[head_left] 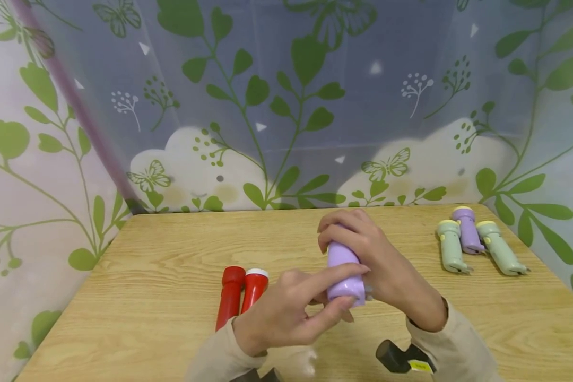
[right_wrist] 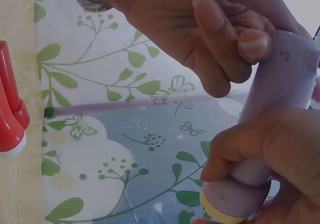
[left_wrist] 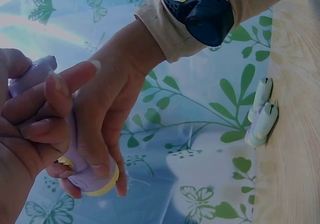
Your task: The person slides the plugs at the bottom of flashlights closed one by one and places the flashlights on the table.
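A purple flashlight with a yellow rim is held between both hands above the table. My right hand wraps its fingers around the head end, with the thumb along the side, as the left wrist view shows. At the tail end, my left hand pinches the body between thumb and index finger. The other left fingers lie curled beside the body in the right wrist view. Close to my left forearm lie two red flashlights, one with a red head and one with a white rim, both partly hidden.
At the right of the wooden table lie a green flashlight, another purple flashlight and a second green flashlight. A leaf-patterned curtain stands behind the table edge. Black wrist cameras sit at both cuffs.
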`<state>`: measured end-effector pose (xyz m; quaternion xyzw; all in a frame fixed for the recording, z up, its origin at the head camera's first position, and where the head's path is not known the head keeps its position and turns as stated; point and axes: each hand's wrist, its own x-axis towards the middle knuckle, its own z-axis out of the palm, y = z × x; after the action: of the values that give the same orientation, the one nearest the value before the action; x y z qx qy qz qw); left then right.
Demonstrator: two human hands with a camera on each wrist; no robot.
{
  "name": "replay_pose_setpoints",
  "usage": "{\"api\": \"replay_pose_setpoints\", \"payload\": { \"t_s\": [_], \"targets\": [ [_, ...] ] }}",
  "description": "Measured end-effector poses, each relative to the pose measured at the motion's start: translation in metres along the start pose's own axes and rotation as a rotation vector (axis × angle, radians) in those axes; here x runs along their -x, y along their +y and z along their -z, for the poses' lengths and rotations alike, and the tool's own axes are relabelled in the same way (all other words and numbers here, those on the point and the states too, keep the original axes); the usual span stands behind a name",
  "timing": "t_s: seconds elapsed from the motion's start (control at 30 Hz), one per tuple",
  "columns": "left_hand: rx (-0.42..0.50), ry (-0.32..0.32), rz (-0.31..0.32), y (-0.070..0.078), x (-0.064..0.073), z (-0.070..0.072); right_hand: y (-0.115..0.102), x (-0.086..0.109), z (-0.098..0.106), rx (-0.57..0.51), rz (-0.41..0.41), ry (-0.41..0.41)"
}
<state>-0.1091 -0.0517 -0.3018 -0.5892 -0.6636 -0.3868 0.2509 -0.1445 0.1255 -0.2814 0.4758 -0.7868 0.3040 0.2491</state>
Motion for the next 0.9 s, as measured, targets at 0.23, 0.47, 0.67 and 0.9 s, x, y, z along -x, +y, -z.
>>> {"api": "replay_pose_setpoints", "payload": {
  "t_s": [0.23,0.47,0.67,0.9],
  "targets": [
    [0.039,-0.089,0.004,0.000,0.000,0.006,0.003,0.000,-0.003,0.010,0.034,0.036],
    [0.089,-0.158,0.002,-0.002,0.001,0.012,0.006,0.000,-0.004,0.023,0.048,0.038],
    [0.082,-0.170,0.007,0.000,0.002,0.012,0.010,0.000,-0.006,0.016,0.043,0.021],
    [0.055,-0.107,0.015,-0.003,0.003,0.014,0.012,0.000,-0.010,-0.021,0.040,-0.008]
  ]
}}
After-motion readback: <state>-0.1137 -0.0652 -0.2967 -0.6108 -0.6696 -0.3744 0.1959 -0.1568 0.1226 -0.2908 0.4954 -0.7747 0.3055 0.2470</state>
